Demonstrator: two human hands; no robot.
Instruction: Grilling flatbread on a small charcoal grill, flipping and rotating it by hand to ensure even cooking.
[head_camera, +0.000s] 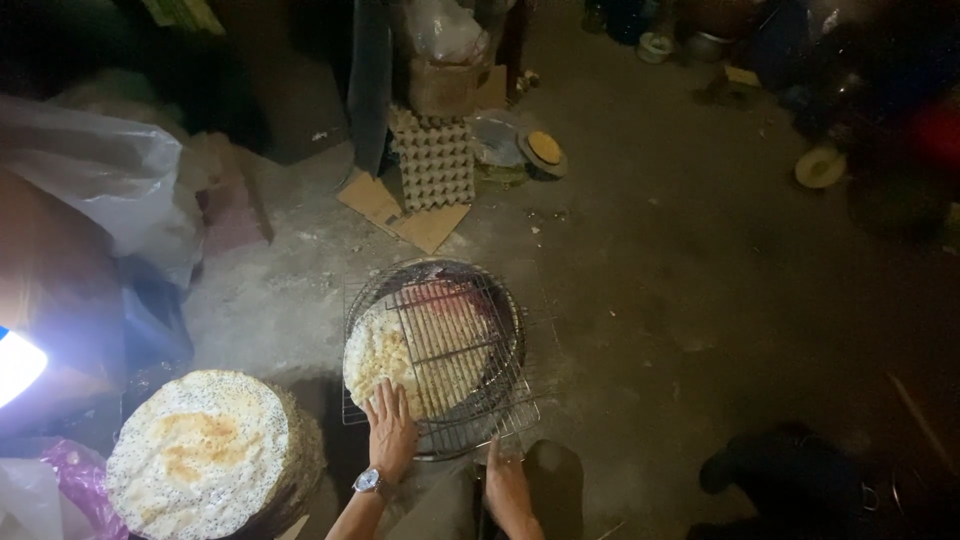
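Observation:
A round flat cracker (385, 350), pale and speckled, lies on a wire grill rack (500, 405) over a round stove with glowing embers (440, 290). A second piece of wire mesh covers the cracker's right part. My left hand (390, 428), with a wristwatch, rests flat on the cracker's near edge, fingers spread. At the rack's near edge, my right hand (507, 482) touches or grips the wire; its fingers are partly hidden.
A tall stack of finished speckled crackers (205, 450) stands at the lower left. Plastic bags (110, 175) and a bright lamp (15, 365) are on the left. Egg trays (435, 160), cardboard and pots lie farther back on the concrete floor. A dark shoe (775, 470) is at lower right.

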